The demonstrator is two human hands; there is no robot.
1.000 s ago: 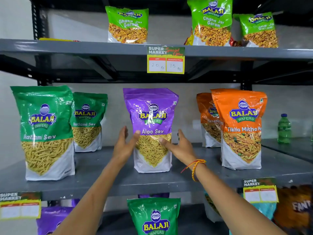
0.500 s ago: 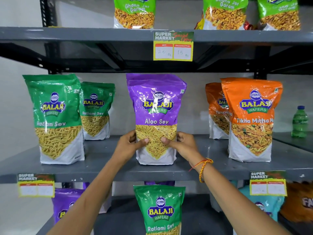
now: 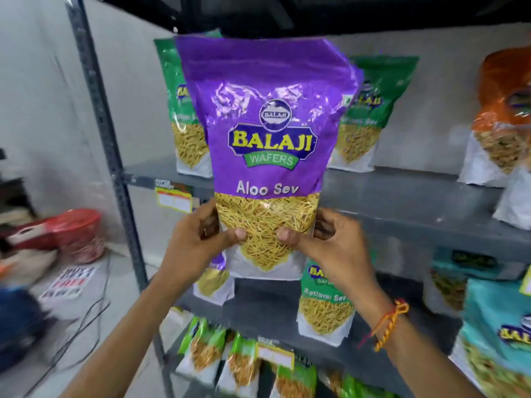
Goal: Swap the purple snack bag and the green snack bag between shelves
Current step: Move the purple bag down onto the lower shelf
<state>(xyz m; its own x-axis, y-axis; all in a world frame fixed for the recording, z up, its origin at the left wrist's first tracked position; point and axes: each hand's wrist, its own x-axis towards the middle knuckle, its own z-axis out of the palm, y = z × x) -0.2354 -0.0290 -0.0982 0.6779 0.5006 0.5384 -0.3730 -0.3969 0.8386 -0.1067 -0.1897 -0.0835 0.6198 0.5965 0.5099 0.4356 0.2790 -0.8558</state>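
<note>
Both hands, left hand [image 3: 198,242] and right hand [image 3: 330,245], have lifted the purple Aloo Sev bag [image 3: 267,145] off its shelf [image 3: 402,202], fingers clamped on its lower sides, frame centre; the swap has begun.

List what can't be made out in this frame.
- Head view: two green bags behind the purple bag are largely covered by it.
- Lower green bag: top hidden by right hand.
- Left hand: fingers behind the bag unseen.
- Floor items, left edge: blurred.
- Price tag: unreadable.
</note>
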